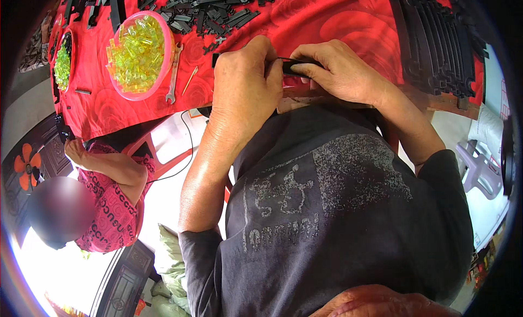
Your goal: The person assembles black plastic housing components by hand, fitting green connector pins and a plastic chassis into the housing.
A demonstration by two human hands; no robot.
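Near the table's front edge, both hands are closed on one slim black plastic strip (289,66). My left hand (245,77) grips its left part, with the back of the hand hiding most of that end. My right hand (340,72) pinches the right part between thumb and fingers. A dark end of the strip sticks out beyond my left hand. Just past my left hand lie a few small black pieces (213,46) on the red cloth (294,28).
A pink bowl (168,50) of clear yellow-green pieces stands left, beside a wrench (175,74) and a thin stick (190,80). Black parts (218,14) are heaped at the back; long black strips (436,44) lie right. A co-worker's hand (76,153) is at the left table edge.
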